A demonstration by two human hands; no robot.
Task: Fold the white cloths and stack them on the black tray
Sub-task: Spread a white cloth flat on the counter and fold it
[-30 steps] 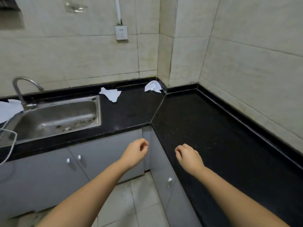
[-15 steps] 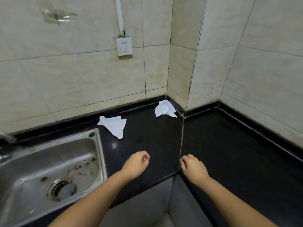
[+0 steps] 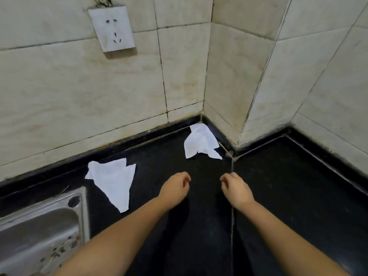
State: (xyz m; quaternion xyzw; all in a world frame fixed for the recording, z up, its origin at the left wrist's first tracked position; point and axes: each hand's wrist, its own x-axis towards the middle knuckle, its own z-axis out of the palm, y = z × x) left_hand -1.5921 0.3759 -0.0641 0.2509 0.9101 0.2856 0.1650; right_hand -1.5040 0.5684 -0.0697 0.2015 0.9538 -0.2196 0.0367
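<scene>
Bare left hand (image 3: 175, 188) and bare right hand (image 3: 236, 191) on slim, smooth forearms (image 3: 123, 234), uncovered down to the frame's lower edge.

No readable text, labels, brands or numbers; socket (image 3: 111, 28) shows pin holes only; near tissue (image 3: 113, 180) plain white; corner tissue (image 3: 199, 142) plain white; sink (image 3: 81, 212) rim unmarked.

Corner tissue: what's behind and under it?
Behind the corner tissue sits the black backsplash strip, then tiled wall. It lies on the black countertop; the patch beneath the paper is covered.
</scene>
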